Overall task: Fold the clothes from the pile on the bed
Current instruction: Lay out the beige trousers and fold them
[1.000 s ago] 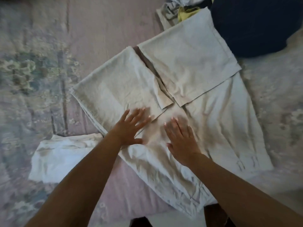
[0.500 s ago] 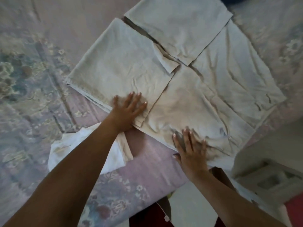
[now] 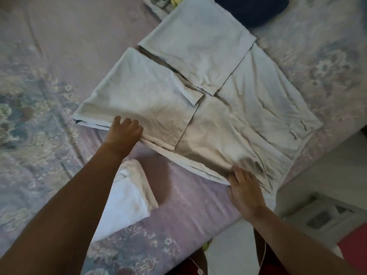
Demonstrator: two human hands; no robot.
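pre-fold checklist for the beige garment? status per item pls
1. Left hand grips the near edge of the beige garment: ok.
2. Right hand grips the same edge, near the corner: ok.
3. Both legs folded back over the garment: ok.
4. Surface smooth: not ok, creased.
5. Folded white cloth apart from the garment: ok.
6. Dark blue item clear of the far end: cannot tell.
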